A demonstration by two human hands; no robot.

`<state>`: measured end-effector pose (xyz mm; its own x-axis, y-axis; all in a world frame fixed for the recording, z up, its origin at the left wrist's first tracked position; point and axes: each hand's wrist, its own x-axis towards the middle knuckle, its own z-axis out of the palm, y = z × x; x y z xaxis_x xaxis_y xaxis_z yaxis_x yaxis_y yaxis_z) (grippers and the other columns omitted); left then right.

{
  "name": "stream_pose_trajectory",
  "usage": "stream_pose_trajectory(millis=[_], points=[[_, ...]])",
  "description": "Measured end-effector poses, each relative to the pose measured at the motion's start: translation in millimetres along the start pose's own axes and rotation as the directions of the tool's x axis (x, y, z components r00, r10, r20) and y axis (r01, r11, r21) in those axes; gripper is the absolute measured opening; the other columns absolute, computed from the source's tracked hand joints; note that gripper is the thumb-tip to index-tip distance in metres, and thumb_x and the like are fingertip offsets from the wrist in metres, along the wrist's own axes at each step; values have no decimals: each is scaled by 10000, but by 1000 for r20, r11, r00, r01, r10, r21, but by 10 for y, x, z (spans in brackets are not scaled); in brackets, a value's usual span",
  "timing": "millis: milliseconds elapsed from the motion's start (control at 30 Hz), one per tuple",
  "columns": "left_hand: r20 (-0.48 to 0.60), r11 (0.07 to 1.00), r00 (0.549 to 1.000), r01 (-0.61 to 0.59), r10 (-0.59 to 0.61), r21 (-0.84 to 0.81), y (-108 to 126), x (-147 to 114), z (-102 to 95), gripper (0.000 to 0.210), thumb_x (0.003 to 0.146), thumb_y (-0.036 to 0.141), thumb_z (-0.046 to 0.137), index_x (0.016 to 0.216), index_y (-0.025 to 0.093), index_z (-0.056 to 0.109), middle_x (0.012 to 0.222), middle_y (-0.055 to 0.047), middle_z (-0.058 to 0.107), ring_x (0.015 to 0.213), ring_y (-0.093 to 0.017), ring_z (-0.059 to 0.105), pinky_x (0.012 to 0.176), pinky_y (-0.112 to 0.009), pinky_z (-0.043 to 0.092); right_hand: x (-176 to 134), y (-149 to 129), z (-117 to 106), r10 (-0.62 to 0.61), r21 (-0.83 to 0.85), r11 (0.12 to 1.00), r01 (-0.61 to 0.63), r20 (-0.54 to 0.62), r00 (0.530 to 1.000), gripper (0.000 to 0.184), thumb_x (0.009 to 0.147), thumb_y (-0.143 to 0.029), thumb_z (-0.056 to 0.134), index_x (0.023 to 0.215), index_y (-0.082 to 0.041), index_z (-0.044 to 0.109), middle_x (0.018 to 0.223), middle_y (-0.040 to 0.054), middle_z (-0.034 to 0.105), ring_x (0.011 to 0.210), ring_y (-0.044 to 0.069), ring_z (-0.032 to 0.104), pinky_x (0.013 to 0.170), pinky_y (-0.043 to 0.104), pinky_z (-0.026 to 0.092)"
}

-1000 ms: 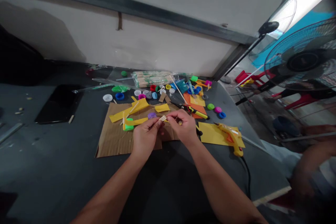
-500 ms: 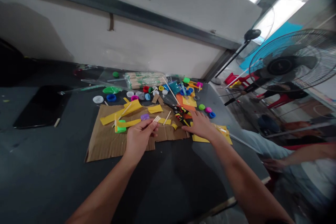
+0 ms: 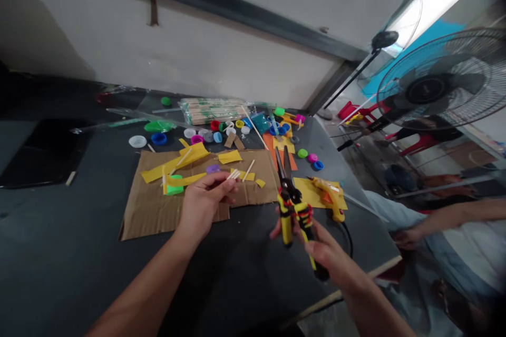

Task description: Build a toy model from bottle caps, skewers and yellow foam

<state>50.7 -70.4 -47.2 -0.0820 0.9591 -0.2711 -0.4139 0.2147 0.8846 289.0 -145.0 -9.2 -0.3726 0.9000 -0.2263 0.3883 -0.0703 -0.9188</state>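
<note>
Between the thumb and fingers of my left hand (image 3: pixel 203 200) are several short wooden sticks (image 3: pixel 234 174), held over the cardboard sheet (image 3: pixel 158 216). My right hand (image 3: pixel 322 247) grips a pair of pliers (image 3: pixel 291 200) with yellow, red and black handles, raised above the table's front part, jaws upward and slightly apart. Yellow paper strips (image 3: pixel 193 154), a bright green cap (image 3: pixel 174 185), a purple cap (image 3: pixel 213 168) and a loose stick (image 3: pixel 248 170) lie on the cardboard. To the right of the pliers, a yellow glue gun (image 3: pixel 331 197) rests on yellow paper (image 3: pixel 310 192).
Behind the cardboard lie coloured bottle caps (image 3: pixel 196 139) and a plastic-wrapped bundle of sticks (image 3: pixel 213 110) near the wall. A black phone-like slab (image 3: pixel 35 150) is at the left. At the right stand a fan (image 3: pixel 430 87) and a seated person (image 3: pixel 446 237).
My right hand has picked the pliers up off the cardboard and brought them nearer me, uncovering the glue gun. My left hand still pinches the sticks. The view has shifted slightly.
</note>
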Motion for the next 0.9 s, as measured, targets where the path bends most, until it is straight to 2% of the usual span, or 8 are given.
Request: stream_pose_trajectory(millis=[67,133,233,333,400,533,900], points=[[9,999,1000,23,-23,-25,6,-13,14,304,564,314,848,785,144,726,748,-31,710,567,-104,610,479,-202,531,-71,21,167,16,193,981,-26,54,998,419,745,-269,477,1154,-201,537,1083,96,635,1016,258,598,898,425,456],[23,998,999,38,-37,-41,14,-26,22,282,550,286,855,756,148,719,688,-13,693,529,-93,596,475,-198,527,-28,29,246,41,198,979,-42,9,999,453,682,-209,512,1135,-204,520,1025,81,641,963,244,608,859,401,473],[92,997,994,59,-53,-55,38,-47,25,244,559,261,849,733,153,716,640,1,671,504,-83,573,476,-201,531,127,43,202,17,-97,995,-35,-176,984,435,676,-183,554,1108,-206,510,1026,72,618,945,223,591,862,373,468],[151,994,985,95,-88,-46,67,-69,22,215,571,256,840,715,152,718,618,2,656,489,-80,550,462,-211,533,228,78,87,-58,-398,916,-52,-258,964,481,702,-224,584,1171,-201,479,1111,94,591,1014,237,567,914,384,442],[159,994,983,102,-95,-36,79,-78,20,211,568,263,837,698,151,715,608,0,648,480,-85,542,442,-222,531,242,104,36,-61,-485,872,-61,-233,971,507,702,-224,578,1194,-196,460,1117,103,590,1012,243,571,901,384,444],[149,994,983,107,-107,8,83,-73,12,214,563,285,831,666,148,703,605,-8,643,453,-86,523,412,-238,523,226,118,37,-35,-529,847,-53,-156,987,497,691,-194,556,1178,-205,460,1059,87,612,929,229,594,819,343,455],[59,994,994,96,-93,-50,82,-13,-18,260,564,300,842,717,143,703,644,-13,663,493,-76,528,416,-195,516,327,-3,137,16,-419,906,-61,-111,994,310,665,-136,519,966,-208,509,844,4,576,729,151,504,661,255,379]])
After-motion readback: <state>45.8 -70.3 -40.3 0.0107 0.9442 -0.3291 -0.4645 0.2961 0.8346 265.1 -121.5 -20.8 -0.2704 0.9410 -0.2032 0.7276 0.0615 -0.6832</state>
